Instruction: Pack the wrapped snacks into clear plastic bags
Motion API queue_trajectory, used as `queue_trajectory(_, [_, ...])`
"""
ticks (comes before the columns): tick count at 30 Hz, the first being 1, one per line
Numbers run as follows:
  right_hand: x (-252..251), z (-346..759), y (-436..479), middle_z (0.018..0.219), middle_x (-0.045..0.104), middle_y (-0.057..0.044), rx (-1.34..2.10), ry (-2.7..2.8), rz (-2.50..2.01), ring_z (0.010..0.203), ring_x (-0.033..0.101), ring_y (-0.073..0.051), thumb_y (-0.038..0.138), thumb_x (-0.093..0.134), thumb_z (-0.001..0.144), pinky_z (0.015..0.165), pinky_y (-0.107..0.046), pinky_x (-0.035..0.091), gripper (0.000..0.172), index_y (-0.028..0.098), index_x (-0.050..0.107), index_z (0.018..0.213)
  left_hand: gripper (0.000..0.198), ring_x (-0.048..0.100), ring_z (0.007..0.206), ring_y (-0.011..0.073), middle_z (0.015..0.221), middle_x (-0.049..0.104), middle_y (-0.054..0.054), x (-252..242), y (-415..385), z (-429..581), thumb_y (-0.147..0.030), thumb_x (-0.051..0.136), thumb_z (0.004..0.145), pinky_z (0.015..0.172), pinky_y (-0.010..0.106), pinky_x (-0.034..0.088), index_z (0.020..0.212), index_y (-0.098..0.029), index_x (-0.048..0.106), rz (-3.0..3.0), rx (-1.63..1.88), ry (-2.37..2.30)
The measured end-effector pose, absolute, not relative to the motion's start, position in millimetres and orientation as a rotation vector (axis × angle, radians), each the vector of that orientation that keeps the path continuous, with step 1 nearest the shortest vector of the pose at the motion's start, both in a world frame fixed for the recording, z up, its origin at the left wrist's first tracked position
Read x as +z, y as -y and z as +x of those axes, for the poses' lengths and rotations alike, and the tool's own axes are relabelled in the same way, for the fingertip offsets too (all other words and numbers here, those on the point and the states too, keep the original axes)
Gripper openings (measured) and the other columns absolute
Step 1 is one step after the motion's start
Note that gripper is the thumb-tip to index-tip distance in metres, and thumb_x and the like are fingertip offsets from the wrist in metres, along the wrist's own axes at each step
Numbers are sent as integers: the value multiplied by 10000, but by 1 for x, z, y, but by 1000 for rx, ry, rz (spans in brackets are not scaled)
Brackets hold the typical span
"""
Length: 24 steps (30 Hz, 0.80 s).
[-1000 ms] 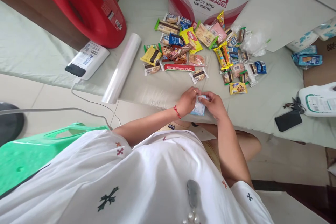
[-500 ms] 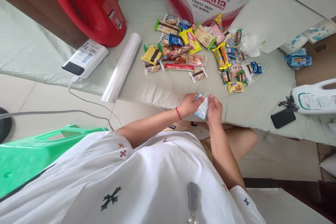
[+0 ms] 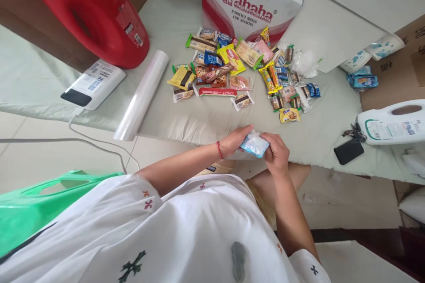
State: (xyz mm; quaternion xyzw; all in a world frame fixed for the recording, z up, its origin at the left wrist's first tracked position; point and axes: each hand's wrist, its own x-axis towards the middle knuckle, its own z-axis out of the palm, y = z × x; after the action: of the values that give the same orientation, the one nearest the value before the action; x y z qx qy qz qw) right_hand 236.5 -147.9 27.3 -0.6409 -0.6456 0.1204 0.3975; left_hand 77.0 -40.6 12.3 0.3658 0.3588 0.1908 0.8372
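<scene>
Between my two hands, in front of my lap, is a small pale blue packet with clear, crinkled plastic over it. My left hand grips its left side, thumb along the top, a red bracelet at the wrist. Closed on the packet's right edge is my right hand, its fingers bent. What the packet contains cannot be made out. Just beyond my hands, many wrapped snacks lie on the pale green cloth, among them a yellow cookie packet and a red wrapped bar.
A Wahaha water carton stands behind the snacks. On the left are a clear plastic roll, a white device with a cable and a red jug. To the right lie a black wallet-like item, keys and a white bottle.
The packet has turned in my hands and shows more of its blue side. My right hand has shifted to its right edge. The whole view has shifted slightly.
</scene>
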Motion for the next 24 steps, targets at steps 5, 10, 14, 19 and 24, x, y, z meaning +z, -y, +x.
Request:
queue_trajectory(5, [21, 238, 151, 704, 693, 3, 774, 1081, -1680, 579, 653, -159, 480, 626, 983, 613, -301, 567, 273, 230, 672, 883, 698, 662, 894, 195, 981, 693, 81, 28, 31, 71, -821, 620, 809, 580, 220, 510, 1069, -175, 665, 965, 377, -476])
queue_trajectory(10, [27, 231, 158, 729, 694, -11, 1051, 896, -1704, 546, 613, -150, 642, 641, 915, 480, -278, 556, 421, 221, 652, 907, 722, 661, 608, 147, 722, 697, 56, 28, 26, 77, -840, 497, 875, 551, 236, 498, 834, -140, 669, 1184, 282, -460])
queue_trajectory(14, [31, 233, 162, 657, 641, 18, 1030, 849, -1856, 473, 533, -124, 687, 631, 896, 409, -250, 496, 463, 223, 635, 894, 496, 725, 691, 178, 790, 745, 44, 18, 36, 89, -668, 668, 846, 658, 278, 589, 939, -181, 638, 1107, 181, -445])
queue_trajectory(19, [23, 226, 169, 665, 655, 15, 920, 566, -1885, 506, 546, -132, 679, 742, 800, 440, -259, 493, 464, 230, 626, 822, 247, 676, 511, 157, 706, 685, -4, 8, 52, 107, -448, 614, 871, 462, 231, 494, 880, -209, 550, 1131, 182, -615])
queue_trajectory(24, [39, 248, 202, 501, 515, 47, 944, 550, -2001, 424, 355, -80, 688, 764, 759, 397, -219, 282, 539, 220, 532, 624, 346, 616, 450, 132, 656, 688, 17, 6, 48, 97, -520, 645, 835, 443, 225, 462, 768, -194, 550, 1170, -29, -628])
